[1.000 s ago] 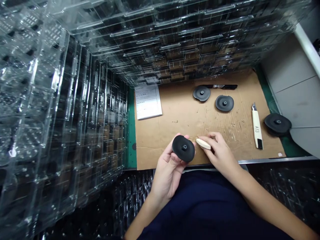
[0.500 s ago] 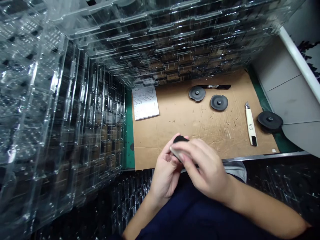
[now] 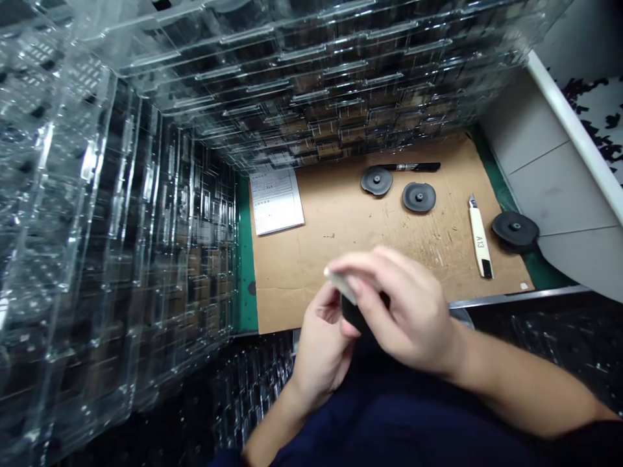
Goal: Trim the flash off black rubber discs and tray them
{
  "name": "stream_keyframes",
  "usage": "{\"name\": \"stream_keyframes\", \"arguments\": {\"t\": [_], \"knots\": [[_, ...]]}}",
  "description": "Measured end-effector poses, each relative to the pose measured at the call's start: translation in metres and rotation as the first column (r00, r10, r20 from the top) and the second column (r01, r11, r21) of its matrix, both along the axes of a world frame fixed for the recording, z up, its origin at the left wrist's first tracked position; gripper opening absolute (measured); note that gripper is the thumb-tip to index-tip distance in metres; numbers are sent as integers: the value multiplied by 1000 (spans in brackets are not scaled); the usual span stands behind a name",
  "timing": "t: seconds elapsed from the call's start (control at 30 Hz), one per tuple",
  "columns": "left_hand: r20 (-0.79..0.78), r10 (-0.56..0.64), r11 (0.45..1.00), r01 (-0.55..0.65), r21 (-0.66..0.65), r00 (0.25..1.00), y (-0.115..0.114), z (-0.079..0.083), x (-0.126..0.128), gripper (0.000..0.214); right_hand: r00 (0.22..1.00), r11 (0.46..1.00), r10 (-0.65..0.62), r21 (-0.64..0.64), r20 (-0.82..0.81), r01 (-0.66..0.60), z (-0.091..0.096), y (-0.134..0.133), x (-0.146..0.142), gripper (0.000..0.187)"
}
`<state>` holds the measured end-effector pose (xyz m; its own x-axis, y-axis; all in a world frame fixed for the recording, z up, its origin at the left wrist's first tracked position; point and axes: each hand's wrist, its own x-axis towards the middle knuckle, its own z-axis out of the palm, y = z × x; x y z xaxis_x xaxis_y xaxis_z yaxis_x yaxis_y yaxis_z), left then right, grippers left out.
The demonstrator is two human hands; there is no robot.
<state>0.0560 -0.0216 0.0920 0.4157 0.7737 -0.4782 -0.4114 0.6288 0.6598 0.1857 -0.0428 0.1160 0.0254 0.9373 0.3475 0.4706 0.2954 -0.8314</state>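
Observation:
My left hand (image 3: 324, 344) grips a round black disc (image 3: 354, 315) from below, near the front edge of the cardboard sheet (image 3: 335, 220). Most of the disc is hidden behind my right hand (image 3: 402, 311). My right hand pinches a small cream-white piece (image 3: 339, 283) and holds it against the disc's upper edge. Both hands are closed and blurred by motion.
Two black discs (image 3: 376, 180) (image 3: 419, 196) and a black marker (image 3: 413, 167) lie at the back of the cardboard. A white utility knife (image 3: 479, 243) and a third disc (image 3: 514, 229) lie at the right. A printed sheet (image 3: 276, 200) lies left. Stacked clear plastic trays (image 3: 121, 194) wall the left and back.
My right hand carried the cream piece left, from the cardboard over the disc, and now covers it. Both hands drew slightly nearer to me. The view shifted a little.

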Motion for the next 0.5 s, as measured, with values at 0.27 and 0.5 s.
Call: {"name": "stream_keyframes", "arguments": {"t": [0.27, 0.5], "knots": [[-17, 17, 999, -18, -32, 1000, 1, 3, -2, 51, 997, 998, 57, 0, -44, -57, 2, -1, -2, 24], [37, -13, 999, 15, -38, 999, 5, 4, -9, 56, 990, 990, 140, 10, 6, -140, -3, -12, 6, 25]]}}
